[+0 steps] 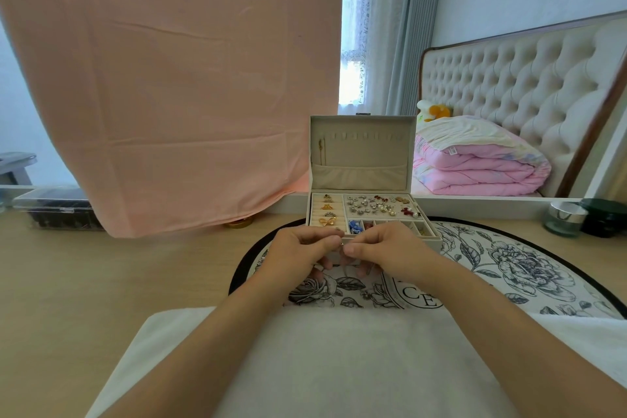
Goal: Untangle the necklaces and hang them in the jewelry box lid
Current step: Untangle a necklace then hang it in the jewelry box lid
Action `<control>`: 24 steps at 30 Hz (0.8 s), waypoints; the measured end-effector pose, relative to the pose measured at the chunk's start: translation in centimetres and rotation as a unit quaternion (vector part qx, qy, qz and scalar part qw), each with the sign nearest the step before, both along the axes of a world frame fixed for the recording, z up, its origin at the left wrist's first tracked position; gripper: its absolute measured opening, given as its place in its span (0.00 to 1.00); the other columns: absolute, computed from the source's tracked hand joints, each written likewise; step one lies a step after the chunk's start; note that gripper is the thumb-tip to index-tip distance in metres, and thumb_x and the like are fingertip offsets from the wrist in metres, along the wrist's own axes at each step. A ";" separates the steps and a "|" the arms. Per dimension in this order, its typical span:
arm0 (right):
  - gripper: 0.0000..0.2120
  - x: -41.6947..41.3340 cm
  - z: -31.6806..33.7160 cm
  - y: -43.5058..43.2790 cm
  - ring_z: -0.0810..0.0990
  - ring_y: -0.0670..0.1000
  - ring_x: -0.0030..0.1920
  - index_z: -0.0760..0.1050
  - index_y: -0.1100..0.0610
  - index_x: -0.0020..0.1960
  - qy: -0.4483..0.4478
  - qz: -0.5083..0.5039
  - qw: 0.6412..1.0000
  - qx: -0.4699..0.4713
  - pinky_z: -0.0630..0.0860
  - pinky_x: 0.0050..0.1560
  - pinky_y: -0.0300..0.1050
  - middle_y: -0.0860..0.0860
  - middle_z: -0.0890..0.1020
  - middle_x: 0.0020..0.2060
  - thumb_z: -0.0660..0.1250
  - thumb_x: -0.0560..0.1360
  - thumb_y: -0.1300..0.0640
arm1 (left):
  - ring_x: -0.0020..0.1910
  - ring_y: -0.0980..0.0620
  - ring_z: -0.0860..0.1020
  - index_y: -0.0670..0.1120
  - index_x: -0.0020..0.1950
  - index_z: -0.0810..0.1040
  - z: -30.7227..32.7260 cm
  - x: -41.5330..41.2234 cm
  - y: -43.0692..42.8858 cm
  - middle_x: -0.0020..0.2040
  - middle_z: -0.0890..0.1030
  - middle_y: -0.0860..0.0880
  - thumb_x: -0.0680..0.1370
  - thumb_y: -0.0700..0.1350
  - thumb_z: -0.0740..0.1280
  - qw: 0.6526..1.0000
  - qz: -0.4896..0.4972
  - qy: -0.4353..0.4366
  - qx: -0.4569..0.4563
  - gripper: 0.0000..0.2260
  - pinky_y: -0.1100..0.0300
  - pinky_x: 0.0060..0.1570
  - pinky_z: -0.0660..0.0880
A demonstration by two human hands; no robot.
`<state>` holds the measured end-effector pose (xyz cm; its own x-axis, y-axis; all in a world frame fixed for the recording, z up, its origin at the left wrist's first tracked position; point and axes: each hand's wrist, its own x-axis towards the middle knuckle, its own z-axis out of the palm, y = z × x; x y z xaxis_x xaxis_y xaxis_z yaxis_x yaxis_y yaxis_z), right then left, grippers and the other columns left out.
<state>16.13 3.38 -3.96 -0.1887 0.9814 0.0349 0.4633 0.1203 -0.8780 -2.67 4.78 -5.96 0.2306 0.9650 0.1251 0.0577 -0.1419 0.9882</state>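
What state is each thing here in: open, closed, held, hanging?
Jewelry box lid: open, standing upright.
Gold necklace: hanging at the lid's left side.
Thin chain: pinched between both hands, in front of the box.
Left hand: fingers curled, pinching the chain.
Right hand: fingers curled, pinching the chain.
Glass jar: lid on.
Pink quilt: folded.

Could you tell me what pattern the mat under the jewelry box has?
The mat shows a black-and-white floral print, seen in the head view.
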 end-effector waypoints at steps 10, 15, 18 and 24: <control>0.06 0.2 -0.1 0.3 0.83 0.45 0.32 0.85 0.52 0.43 -0.101 -0.017 0.993 0.062 0.83 0.46 0.47 0.47 0.86 0.37 0.71 0.78 0.55 | 0.32 0.66 0.76 0.52 0.60 0.81 0.0 -0.5 0.2 0.41 0.83 0.57 0.78 0.43 0.71 0.990 -0.012 0.125 0.059 0.11 0.70 0.35 0.72; 0.01 0.6 0.6 0.0 0.84 0.47 0.36 0.85 0.49 0.44 -0.197 0.027 0.980 0.021 0.82 0.44 0.44 0.48 0.86 0.36 0.74 0.73 0.54 | 0.33 0.59 0.75 0.54 0.48 0.84 0.1 -0.5 0.4 0.37 0.81 0.55 0.78 0.42 0.71 0.992 -0.001 0.112 0.065 0.06 0.62 0.37 0.74; 0.09 0.2 0.4 0.0 0.83 0.43 0.39 0.84 0.46 0.54 -0.062 0.030 0.998 0.001 0.79 0.44 0.41 0.43 0.86 0.39 0.72 0.76 0.54 | 0.35 0.54 0.75 0.51 0.48 0.83 0.3 -0.2 0.2 0.38 0.81 0.52 0.79 0.40 0.70 0.992 -0.041 0.095 0.078 0.06 0.62 0.35 0.74; 0.06 0.3 0.6 -0.1 0.82 0.46 0.41 0.86 0.57 0.51 0.048 0.032 0.998 -0.015 0.80 0.46 0.39 0.52 0.88 0.41 0.74 0.74 0.61 | 0.39 0.57 0.75 0.51 0.51 0.78 1.2 -0.4 0.2 0.41 0.79 0.53 0.79 0.39 0.69 0.963 -0.067 0.192 0.177 0.07 0.64 0.40 0.75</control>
<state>16.44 3.26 -3.34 -0.2477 0.9685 0.0261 0.3701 0.1195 -0.9213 -3.02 5.01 -4.75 0.4446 0.8361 0.3214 0.3663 -0.4972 0.7865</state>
